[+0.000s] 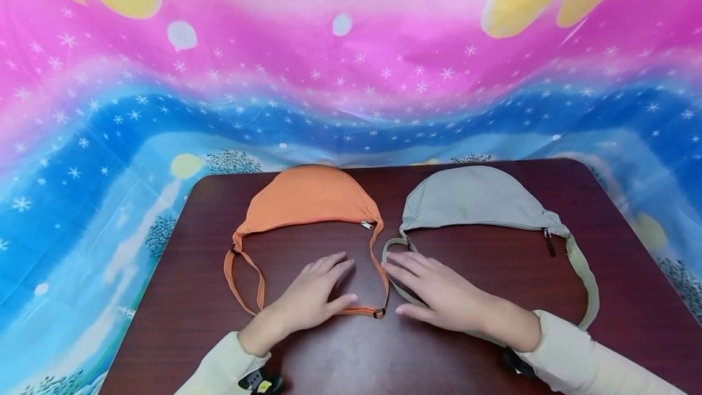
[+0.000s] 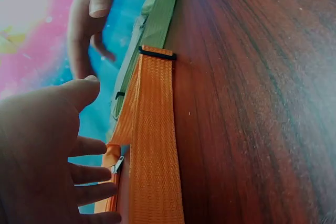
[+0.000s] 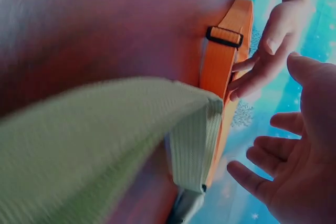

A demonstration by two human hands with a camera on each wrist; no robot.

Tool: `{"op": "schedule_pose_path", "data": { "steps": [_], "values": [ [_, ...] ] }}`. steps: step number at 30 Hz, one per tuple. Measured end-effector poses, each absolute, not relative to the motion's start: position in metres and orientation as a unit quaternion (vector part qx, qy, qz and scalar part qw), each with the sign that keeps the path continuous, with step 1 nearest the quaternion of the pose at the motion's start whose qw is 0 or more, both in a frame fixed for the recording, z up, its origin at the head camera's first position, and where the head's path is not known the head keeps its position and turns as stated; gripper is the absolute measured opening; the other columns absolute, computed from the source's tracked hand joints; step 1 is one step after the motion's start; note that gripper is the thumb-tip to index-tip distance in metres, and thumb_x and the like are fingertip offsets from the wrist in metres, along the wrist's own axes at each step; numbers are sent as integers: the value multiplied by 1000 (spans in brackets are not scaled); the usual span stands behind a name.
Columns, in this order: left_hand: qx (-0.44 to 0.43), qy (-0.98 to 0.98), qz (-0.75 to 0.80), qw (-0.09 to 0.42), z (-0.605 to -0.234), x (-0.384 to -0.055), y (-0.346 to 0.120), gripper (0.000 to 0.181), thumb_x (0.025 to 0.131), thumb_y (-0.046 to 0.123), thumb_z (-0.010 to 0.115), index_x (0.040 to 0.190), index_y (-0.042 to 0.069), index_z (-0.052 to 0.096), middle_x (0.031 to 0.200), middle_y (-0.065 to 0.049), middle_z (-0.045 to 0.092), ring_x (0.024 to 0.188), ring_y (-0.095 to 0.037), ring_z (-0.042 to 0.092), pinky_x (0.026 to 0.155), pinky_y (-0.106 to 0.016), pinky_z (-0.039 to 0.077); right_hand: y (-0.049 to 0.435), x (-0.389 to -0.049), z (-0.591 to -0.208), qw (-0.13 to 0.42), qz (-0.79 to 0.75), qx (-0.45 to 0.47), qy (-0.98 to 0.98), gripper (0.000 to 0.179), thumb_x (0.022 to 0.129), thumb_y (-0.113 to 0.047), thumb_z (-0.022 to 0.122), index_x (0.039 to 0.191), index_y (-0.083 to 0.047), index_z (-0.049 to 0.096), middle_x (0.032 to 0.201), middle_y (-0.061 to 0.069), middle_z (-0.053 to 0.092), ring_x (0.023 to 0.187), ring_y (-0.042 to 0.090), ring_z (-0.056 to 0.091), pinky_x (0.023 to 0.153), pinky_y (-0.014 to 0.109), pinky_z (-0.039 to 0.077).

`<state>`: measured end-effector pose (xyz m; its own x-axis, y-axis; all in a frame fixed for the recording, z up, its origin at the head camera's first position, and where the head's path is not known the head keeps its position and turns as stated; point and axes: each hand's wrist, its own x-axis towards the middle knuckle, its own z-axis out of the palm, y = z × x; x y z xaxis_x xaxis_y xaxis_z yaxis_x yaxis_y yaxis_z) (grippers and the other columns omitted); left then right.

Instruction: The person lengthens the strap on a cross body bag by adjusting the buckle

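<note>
An orange crescent-shaped waist bag [image 1: 312, 197] lies on the left half of the table, its zip side toward me. To its right lies a grey-green bag [image 1: 471, 197] of the same shape. My left hand [image 1: 312, 297], fingers extended, is over the lower part of the orange strap [image 2: 155, 140] and grips nothing. The right hand [image 1: 441, 294] is over the left part of the grey-green strap [image 3: 115, 124], its fingers loosely spread. Whether either hand touches a strap, I cannot tell. A black slider [image 2: 157, 53] sits on the orange strap.
Both bags lie on a dark reddish-brown wooden table [image 1: 351, 358] with rounded far corners. Behind and beside it hangs a pink and blue cloth [image 1: 351, 78] printed with snowflakes and butterflies. A silver zip pull [image 1: 367, 224] shows on the orange bag, a dark one [image 1: 550, 242] on the other.
</note>
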<state>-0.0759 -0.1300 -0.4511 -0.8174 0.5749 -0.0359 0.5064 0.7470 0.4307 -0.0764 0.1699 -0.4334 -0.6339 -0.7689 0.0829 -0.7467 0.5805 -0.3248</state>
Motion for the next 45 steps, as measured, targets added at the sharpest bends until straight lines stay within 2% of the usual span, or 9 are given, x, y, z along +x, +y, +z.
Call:
{"op": "schedule_pose_path", "data": {
  "steps": [6,13,19,22,26,32,37,45],
  "values": [
    [298,930,200,75,-456,-74,-130,52,96,41,71,137,10,62,137,-8,59,128,-27,54,104,-52,44,162,-73,-443,27,-169,-449,877,60,96,-41,71,145,-11,56,142,3,57,129,19,51,103,45,46],
    [309,923,210,88,-458,-72,-127,28,94,34,74,116,16,72,111,5,65,105,-13,60,92,-38,51,153,-73,-449,15,-151,-482,863,39,92,-30,76,126,-11,69,124,-2,64,113,14,57,92,37,51],
    [306,911,249,123,-460,-71,-125,5,96,28,73,96,22,71,85,16,60,75,1,56,69,-22,48,149,-75,-456,-17,-145,-503,852,24,88,-21,79,111,-18,74,110,-8,66,99,9,57,84,29,51],
    [305,907,257,133,-460,-70,-125,7,97,26,71,90,25,71,80,20,59,69,4,52,64,-22,46,147,-75,-457,-26,-148,-502,852,16,88,-18,79,102,-21,73,102,-11,64,92,8,55,80,27,49],
    [310,906,255,135,-459,-69,-124,12,99,27,69,88,27,71,79,20,61,67,4,51,64,-23,46,143,-75,-459,-36,-147,-495,855,9,89,-23,78,95,-23,73,94,-14,63,87,7,52,77,27,47],
    [310,903,258,145,-460,-68,-124,13,100,27,67,87,26,71,77,20,61,67,4,53,65,-25,48,140,-77,-462,-66,-145,-498,852,11,85,-32,81,87,-26,72,88,-15,62,86,8,49,75,27,44],
    [310,901,264,148,-461,-69,-124,16,103,24,62,88,24,69,73,18,58,66,2,53,66,-25,48,138,-78,-463,-76,-135,-500,852,10,87,-31,79,83,-28,71,85,-16,60,86,9,48,73,27,42],
    [274,872,357,192,-454,-69,-127,16,109,23,49,97,21,59,56,13,52,46,-1,57,52,-21,46,138,-86,-452,-71,-210,-490,843,12,90,-26,78,84,-27,68,83,-19,59,87,6,48,79,25,44]
  ]
}}
